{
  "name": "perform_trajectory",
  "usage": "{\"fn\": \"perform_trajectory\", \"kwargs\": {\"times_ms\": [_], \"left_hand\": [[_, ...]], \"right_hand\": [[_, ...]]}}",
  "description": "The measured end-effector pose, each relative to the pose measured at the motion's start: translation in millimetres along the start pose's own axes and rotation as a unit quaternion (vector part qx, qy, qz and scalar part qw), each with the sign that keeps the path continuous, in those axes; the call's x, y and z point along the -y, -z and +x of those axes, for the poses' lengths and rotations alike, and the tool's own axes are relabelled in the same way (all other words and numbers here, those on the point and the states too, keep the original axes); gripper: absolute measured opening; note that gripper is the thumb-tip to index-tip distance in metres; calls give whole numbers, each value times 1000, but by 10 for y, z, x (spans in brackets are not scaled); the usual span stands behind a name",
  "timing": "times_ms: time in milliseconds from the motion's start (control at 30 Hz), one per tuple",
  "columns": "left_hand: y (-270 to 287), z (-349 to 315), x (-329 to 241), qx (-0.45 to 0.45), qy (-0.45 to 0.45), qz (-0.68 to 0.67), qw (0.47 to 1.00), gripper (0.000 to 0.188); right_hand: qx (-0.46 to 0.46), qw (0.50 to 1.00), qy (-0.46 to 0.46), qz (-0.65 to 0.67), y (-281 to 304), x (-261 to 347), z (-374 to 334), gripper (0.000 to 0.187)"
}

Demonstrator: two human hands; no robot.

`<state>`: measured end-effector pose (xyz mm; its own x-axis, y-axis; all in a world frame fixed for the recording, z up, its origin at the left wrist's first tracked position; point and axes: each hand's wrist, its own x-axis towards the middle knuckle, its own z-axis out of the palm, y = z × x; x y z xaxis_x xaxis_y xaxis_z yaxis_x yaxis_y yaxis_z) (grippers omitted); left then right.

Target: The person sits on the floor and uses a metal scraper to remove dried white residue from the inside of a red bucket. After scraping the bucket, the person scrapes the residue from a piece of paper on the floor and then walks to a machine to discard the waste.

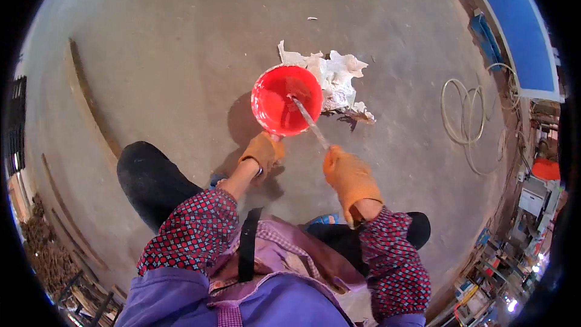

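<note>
A round red bucket [270, 102] is tilted in front of me, so its inside shows. My left hand [264, 151], in an orange glove, is closed on the near rim of the bucket. In my right hand [350, 177], also gloved in orange, is a long pale stick [311, 123]. The fingers are wrapped round its near end, and its far tip reaches into the bucket. Whether anything lies at the bottom of the bucket I cannot tell. Torn, crumpled white sheet material [340, 79] lies on the floor just behind and to the right of the bucket.
Long wooden strips [91, 97] rest on the concrete floor [169, 54] at the left. A coil of pale hose [465, 112] lies at the right, near a blue panel [521, 33]. Assorted clutter [496, 272] lines the lower right, and a brown heap [48, 248] the lower left.
</note>
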<state>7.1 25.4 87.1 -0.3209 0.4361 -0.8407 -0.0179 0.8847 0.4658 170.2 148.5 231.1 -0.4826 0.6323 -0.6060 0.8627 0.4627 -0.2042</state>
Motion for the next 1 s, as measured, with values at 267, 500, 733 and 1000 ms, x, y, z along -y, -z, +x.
{"fn": "perform_trajectory", "kwargs": {"times_ms": [267,500,733,1000], "left_hand": [[-175,-227,-198,95,-12,-231,968,40],[-293,-178,-72,-2,-81,-94,992,43],[-119,-154,-232,80,-50,-112,989,35],[446,-29,320,332,117,-527,774,29]], "right_hand": [[45,990,29,-129,423,-207,-50,26],[-22,1000,-10,-15,69,-236,-187,23],[-55,998,-15,-12,-25,-360,-187,22],[-87,970,109,-199,360,-386,60,20]]}}
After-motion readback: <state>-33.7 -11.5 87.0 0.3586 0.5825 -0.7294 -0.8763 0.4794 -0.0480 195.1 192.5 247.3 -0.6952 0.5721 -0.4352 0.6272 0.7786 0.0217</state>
